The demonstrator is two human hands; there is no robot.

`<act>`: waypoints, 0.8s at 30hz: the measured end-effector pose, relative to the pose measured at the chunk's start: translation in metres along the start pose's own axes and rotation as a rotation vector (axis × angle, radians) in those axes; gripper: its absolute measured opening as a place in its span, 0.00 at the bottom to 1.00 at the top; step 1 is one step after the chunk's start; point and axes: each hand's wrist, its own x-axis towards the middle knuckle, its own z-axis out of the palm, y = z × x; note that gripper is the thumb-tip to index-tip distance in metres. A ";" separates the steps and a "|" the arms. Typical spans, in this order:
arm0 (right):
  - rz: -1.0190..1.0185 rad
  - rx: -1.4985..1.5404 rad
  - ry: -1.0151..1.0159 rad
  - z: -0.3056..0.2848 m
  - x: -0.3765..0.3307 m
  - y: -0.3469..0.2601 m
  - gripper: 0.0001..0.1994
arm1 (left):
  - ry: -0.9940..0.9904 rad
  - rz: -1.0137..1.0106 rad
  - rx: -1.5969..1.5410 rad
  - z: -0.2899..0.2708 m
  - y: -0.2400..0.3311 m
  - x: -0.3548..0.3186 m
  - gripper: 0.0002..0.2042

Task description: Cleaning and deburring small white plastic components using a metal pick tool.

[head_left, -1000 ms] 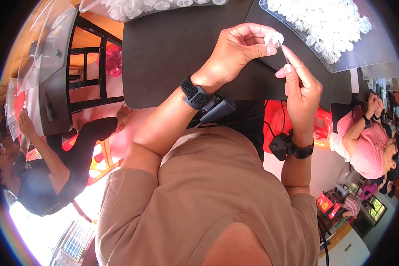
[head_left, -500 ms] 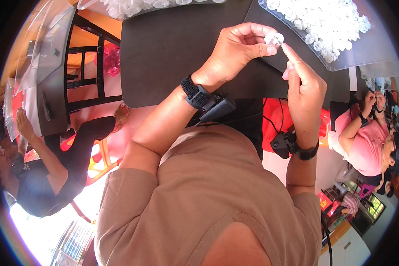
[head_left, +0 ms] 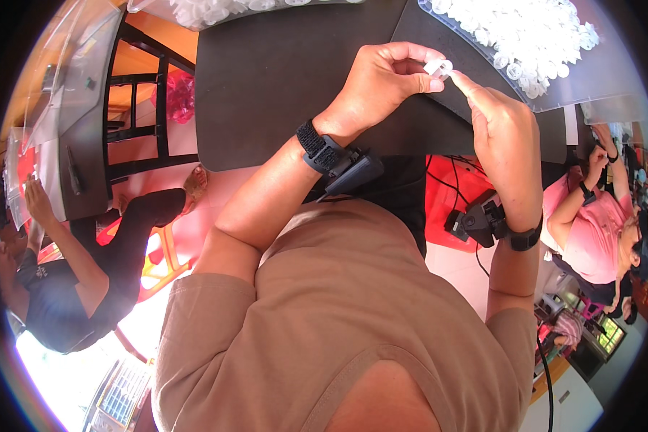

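Observation:
Over the near part of the dark table, my left hand (head_left: 392,78) is closed, pinching a small white plastic piece (head_left: 438,68) between thumb and fingertips. The piece looks round, with a raised part; its finer detail is too small to make out. From the right, my right hand (head_left: 506,126) reaches in with its index finger stretched out, the tip at the piece's edge. The other fingers of that hand are bent and mostly hidden behind it. I see nothing held in it.
A clear bin (head_left: 475,43) heaped with white plastic pieces stands at the far right of the dark table (head_left: 281,108). Another tray of white pieces (head_left: 223,9) lies along the far edge. A person in dark clothes (head_left: 72,288) sits left, one in pink (head_left: 590,223) right.
The white piece has tilted and come slightly lower and nearer in my left hand. My right hand has swung a little to the right, its index finger still at the piece.

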 end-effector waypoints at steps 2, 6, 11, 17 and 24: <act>-0.015 0.018 0.010 0.000 0.004 0.002 0.16 | 0.007 -0.019 0.020 0.000 0.001 0.000 0.13; -0.013 0.124 0.092 -0.003 0.005 -0.002 0.17 | -0.016 0.056 -0.109 -0.003 -0.002 0.006 0.14; 0.037 0.341 0.243 0.001 -0.006 0.003 0.20 | -0.033 0.017 -0.288 -0.005 0.002 0.008 0.16; 0.052 0.417 0.234 0.004 -0.008 0.000 0.20 | -0.068 0.008 -0.364 -0.003 0.002 0.007 0.16; 0.006 0.314 0.206 -0.002 -0.003 -0.002 0.19 | -0.094 -0.014 -0.327 -0.003 0.005 0.007 0.16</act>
